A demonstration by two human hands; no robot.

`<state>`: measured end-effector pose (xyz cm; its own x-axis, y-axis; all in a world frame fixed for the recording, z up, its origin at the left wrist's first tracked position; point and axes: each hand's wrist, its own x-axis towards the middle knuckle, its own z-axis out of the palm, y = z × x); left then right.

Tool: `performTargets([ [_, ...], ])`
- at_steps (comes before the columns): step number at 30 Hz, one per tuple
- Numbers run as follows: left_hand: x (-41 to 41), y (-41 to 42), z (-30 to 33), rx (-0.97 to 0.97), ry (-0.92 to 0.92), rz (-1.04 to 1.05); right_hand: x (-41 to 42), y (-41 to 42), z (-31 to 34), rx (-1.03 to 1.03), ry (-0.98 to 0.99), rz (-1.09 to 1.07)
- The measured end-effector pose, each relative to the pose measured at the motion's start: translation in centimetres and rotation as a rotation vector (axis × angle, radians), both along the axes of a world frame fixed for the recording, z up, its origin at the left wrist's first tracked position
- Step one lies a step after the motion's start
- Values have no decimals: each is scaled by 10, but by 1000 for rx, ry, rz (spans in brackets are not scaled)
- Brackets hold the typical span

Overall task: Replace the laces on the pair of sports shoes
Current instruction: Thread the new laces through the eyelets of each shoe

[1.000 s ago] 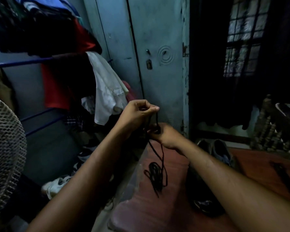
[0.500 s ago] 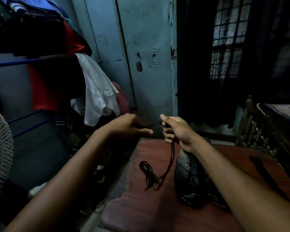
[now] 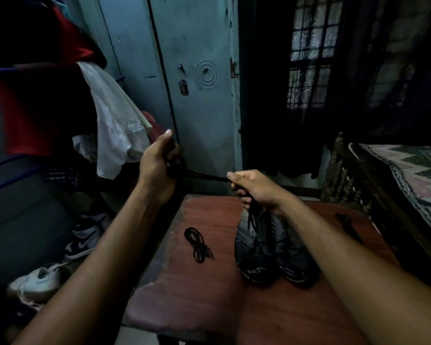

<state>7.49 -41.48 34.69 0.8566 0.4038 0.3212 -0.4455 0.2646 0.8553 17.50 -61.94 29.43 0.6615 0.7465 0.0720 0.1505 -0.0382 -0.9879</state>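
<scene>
A black lace (image 3: 207, 176) is stretched taut between my two hands above the far edge of the red-brown table (image 3: 192, 290). My left hand (image 3: 159, 163) is closed on a bunched part of it, raised to the left. My right hand (image 3: 251, 188) pinches the other stretch, and the lace's rest hangs down from this fist. Right below it, a pair of dark sports shoes (image 3: 269, 247) lies side by side on the table. A second black lace (image 3: 198, 244) lies coiled on the table to the shoes' left. Another dark lace (image 3: 346, 225) lies at the table's right side.
Clothes hang on a rack at the left, among them a white cloth (image 3: 115, 120). White and dark sneakers (image 3: 42, 282) lie on the floor beside the table. A grey-blue door (image 3: 199, 78) stands ahead. A bed with a patterned cover (image 3: 408, 170) borders the right.
My hands have pulled apart, drawing the lace tight between them; the left hand rose and moved left. One coiled lace now lies loose on the table. The view has tilted down.
</scene>
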Motion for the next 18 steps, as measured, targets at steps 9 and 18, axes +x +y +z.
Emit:
performTargets([
  [9,-30,-17,-101,452,234,192,-24,-96,-62,-122,53,-186],
  [18,-53,-94,-188,1589,428,487,-68,-93,-109,-55,417,-187],
])
